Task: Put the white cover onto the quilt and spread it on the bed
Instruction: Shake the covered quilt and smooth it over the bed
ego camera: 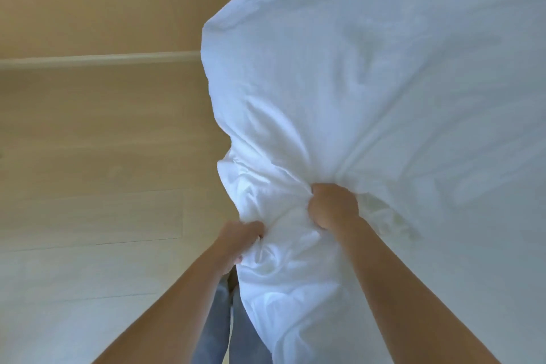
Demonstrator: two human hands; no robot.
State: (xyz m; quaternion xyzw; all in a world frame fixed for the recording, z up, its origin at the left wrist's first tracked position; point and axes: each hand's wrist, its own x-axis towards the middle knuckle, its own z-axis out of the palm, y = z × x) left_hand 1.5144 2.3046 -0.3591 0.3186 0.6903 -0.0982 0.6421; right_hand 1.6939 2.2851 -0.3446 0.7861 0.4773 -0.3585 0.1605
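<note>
The white cover with the quilt bulk inside fills the right and centre of the head view, draped over the bed and hanging down in front of me. My right hand grips a bunched fold of the cover, with creases radiating from the fist. My left hand grips the cover's left edge lower down, fingers curled into the fabric. A faint yellowish patch shows just right of my right wrist. The bed itself is hidden under the white fabric.
Pale wood floor spreads to the left, ending at a light skirting board and a beige wall. My legs in blue jeans stand between the floor and the hanging cover.
</note>
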